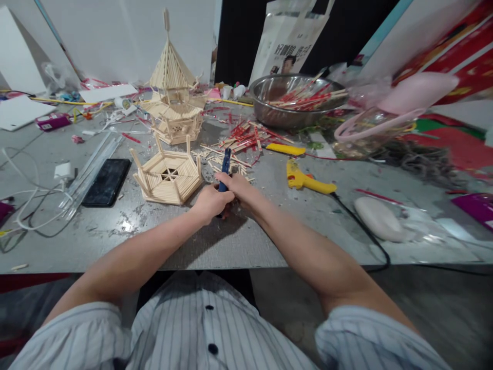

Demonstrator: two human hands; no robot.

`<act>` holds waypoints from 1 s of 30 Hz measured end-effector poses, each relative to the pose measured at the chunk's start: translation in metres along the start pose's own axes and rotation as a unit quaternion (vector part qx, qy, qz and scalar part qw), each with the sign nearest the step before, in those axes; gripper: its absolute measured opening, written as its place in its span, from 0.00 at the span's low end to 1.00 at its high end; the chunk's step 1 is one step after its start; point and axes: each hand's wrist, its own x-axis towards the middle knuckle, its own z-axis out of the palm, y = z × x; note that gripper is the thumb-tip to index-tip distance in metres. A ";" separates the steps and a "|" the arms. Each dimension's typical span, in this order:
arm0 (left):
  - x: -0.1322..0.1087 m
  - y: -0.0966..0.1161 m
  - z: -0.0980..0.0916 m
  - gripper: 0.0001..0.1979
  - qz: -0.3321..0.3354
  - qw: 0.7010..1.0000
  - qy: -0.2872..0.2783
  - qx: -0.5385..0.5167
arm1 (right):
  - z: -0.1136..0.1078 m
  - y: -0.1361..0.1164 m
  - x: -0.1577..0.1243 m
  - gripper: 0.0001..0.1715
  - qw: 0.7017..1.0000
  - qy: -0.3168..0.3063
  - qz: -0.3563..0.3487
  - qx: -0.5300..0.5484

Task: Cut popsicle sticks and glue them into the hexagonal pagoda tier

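Both hands meet at the middle of the table around a narrow dark blue hand tool (pixel 226 163), whose exact kind I cannot make out. My left hand (pixel 214 199) is closed on its lower part. From the other side, my right hand (pixel 235 186) presses against it with fingers wrapped round; the fingers partly hide the tool. Just left of the hands stands a hexagonal base of wooden sticks (pixel 185 191) with short upright posts. Behind it rises a stick-built pagoda model (pixel 171 69) with a pointed roof. Loose cut sticks (pixel 236 163) lie right beyond the tool.
At the right are a yellow glue gun (pixel 308 181) with a black cord, a yellow cutter knife (pixel 285 149) and a white oval object (pixel 379 219). A metal bowl (pixel 269 115) holds red-tipped sticks. A black phone (pixel 107 182) and white cables (pixel 29 198) lie left.
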 end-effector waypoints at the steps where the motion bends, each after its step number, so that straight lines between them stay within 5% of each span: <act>1: 0.001 -0.001 0.000 0.05 -0.001 1.000 0.000 0.003 | 0.000 0.000 0.000 0.21 1.000 0.001 0.002 -0.007; 30: 0.002 0.002 0.001 0.04 -0.036 0.998 0.040 0.042 | 0.004 -0.005 -0.003 0.18 1.000 0.008 -0.001 -0.013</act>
